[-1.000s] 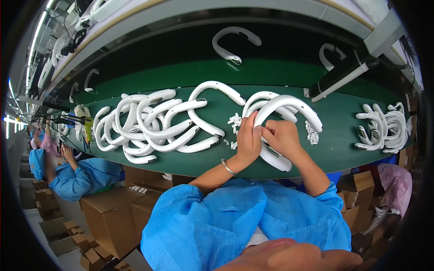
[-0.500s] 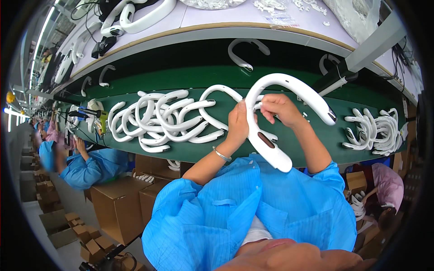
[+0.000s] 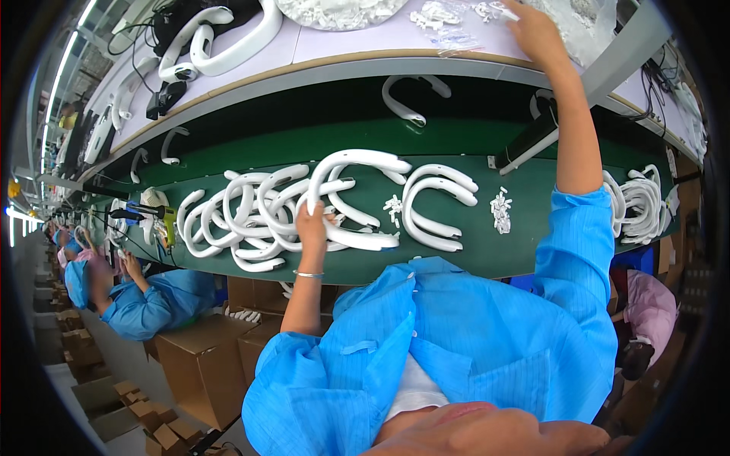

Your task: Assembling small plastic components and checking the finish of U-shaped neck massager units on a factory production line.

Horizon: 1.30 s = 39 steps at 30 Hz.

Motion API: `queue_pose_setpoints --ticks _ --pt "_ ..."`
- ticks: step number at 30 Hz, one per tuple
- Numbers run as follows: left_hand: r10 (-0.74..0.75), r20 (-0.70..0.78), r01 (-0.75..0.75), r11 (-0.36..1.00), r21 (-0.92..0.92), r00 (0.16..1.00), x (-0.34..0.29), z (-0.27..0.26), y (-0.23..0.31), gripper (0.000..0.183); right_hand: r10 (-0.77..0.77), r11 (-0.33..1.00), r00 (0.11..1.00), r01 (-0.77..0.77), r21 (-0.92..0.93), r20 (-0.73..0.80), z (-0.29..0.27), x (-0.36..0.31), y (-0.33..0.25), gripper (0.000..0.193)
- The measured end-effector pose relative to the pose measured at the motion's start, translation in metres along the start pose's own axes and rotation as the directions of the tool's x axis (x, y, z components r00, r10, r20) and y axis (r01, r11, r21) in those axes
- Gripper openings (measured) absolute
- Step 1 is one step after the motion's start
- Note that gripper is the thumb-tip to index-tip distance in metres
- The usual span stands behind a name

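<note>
My left hand (image 3: 312, 226) is closed round the lower arm of a white C-shaped neckband shell (image 3: 365, 158), held over the near side of the green bench. Behind and left of it lies a tangled heap of similar shells (image 3: 243, 205). My right arm stretches up to the raised shelf. There my right hand (image 3: 538, 36) has its fingers apart at some small white plastic parts (image 3: 490, 11); the top edge cuts off part of it. Two more shells (image 3: 439, 182) lie to the right of the held one, between small piles of white pieces (image 3: 500, 211).
Coiled white shells (image 3: 642, 205) lie at the bench's right end. A metal post (image 3: 623, 57) slants beside my right arm. A large bag of white parts (image 3: 342, 9) sits on the shelf. A co-worker in blue (image 3: 152, 289) is at left, behind cardboard boxes (image 3: 199, 365).
My left hand has moved left and lowered the shell towards the heap. My right hand has left the shell and reached up to the shelf's small parts.
</note>
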State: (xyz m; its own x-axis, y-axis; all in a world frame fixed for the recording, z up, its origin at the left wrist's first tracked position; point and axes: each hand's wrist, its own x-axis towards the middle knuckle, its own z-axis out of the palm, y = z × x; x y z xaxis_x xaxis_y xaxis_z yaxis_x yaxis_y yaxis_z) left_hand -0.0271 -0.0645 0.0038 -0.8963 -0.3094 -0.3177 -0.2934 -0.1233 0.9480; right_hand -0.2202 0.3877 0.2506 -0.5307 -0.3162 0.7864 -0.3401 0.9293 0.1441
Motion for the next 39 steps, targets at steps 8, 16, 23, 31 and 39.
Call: queue_pose_setpoints --ticks 8,16,23,31,39 --pt "0.261 -0.148 -0.194 0.913 0.359 0.954 0.031 -0.08 -0.022 0.036 0.335 0.695 0.771 -0.59 0.411 0.541 0.045 -0.136 -0.135 0.032" --pt "0.366 -0.221 -0.188 0.804 0.565 0.904 0.048 -0.094 -0.018 0.036 0.284 0.866 0.556 -0.499 0.04 0.781 0.339 -0.229 -0.132 0.055" --pt "0.435 -0.027 -0.024 0.11 0.994 0.9 0.055 -0.063 0.016 0.049 0.197 0.707 0.729 -0.569 0.42 0.655 0.216 -0.234 -0.168 0.055" --pt "0.354 0.213 -0.182 -0.12 0.976 0.911 0.062 -0.049 0.039 0.057 -0.109 0.833 0.7 -0.323 0.45 0.705 0.016 -0.264 -0.28 0.035" --pt "0.376 0.682 -0.746 0.037 0.665 0.627 0.05 0.06 0.022 0.044 -0.061 0.856 0.72 -0.318 0.407 0.691 0.018 -0.295 -0.308 0.033"
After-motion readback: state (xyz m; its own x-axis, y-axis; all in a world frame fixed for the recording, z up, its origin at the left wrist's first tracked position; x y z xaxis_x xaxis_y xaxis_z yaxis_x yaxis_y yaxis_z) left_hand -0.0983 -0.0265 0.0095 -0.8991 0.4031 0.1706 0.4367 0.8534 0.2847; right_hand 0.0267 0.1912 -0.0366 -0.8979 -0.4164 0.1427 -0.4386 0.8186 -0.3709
